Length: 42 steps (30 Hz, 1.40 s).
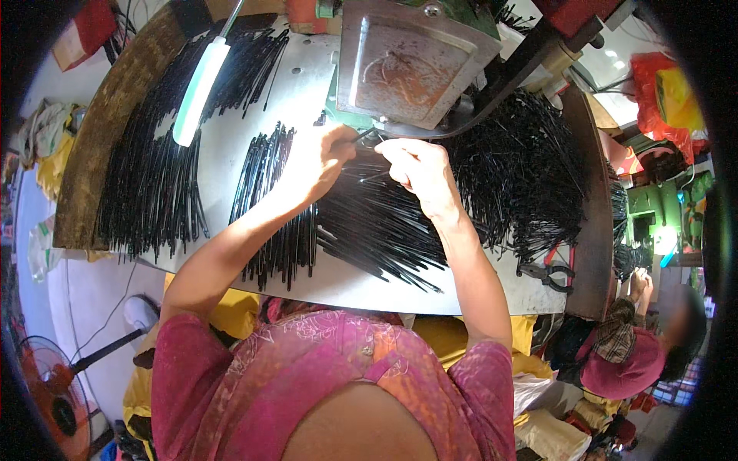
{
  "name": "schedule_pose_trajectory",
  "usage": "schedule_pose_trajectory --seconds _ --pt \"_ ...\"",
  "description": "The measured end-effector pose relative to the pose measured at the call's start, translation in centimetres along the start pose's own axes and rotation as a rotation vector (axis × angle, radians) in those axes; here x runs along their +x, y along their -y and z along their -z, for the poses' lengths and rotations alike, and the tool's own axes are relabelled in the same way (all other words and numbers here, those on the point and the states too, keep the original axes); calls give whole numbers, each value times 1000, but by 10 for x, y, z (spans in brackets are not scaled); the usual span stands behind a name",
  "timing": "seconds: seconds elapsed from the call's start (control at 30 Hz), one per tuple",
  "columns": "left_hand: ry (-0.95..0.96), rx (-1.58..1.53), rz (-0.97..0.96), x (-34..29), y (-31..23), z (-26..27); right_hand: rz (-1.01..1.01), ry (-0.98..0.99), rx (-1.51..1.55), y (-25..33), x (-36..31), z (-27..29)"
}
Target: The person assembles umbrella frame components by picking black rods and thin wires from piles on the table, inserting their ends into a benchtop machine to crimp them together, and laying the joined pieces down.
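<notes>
My left hand (323, 157) is closed at the foot of a bench machine (415, 69) with a scuffed, rust-stained metal cover. A thin black rod (364, 134) pokes out from its fingertips toward the machine. Just to the right, my right hand (421, 170) is curled with thumb and forefinger pinched; what lies in the pinch is too small to make out. Below both hands, a fanned pile of thin black rods (377, 223) covers the metal tabletop (223, 200). A neater row of black rods (265, 207) lies beside my left forearm.
A large tangled heap of black rods (523, 169) fills the right side, with red-handled pliers (547, 275) near it. More rods (150, 192) lie at the left under a white lamp (201, 92). A fan (54, 392) stands lower left; another person (623, 357) works at right.
</notes>
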State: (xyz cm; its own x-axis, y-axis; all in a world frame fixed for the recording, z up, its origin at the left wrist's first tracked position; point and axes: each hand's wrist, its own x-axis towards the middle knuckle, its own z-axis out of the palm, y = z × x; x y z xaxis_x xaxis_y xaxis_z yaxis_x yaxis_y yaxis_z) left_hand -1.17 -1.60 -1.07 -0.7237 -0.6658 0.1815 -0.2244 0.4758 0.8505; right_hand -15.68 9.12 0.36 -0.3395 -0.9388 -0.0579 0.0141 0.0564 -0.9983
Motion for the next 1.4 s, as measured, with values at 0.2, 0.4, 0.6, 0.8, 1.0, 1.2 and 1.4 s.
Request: schedule_pose_trajectory --seconds 0.2,0.4,0.6,0.8,1.0,1.2,1.4 --pt "-55 15 -71 0 4 -3 8 -6 -35 1 1 0" --pt "-11 51 2 2 -7 -1 8 12 -18 2 4 1" --pt "-49 183 -157 3 3 -6 -8 3 16 0 2 2" --pt "-53 164 -412 -16 -21 -5 -40 13 -63 -4 5 -2" --pt "-2 69 -396 -46 -32 9 -70 134 47 2 0 1" --pt "22 764 530 -41 43 98 -246 29 141 5 -3 18" --pt "-77 643 485 -46 49 100 -192 -50 192 -1 -7 14"
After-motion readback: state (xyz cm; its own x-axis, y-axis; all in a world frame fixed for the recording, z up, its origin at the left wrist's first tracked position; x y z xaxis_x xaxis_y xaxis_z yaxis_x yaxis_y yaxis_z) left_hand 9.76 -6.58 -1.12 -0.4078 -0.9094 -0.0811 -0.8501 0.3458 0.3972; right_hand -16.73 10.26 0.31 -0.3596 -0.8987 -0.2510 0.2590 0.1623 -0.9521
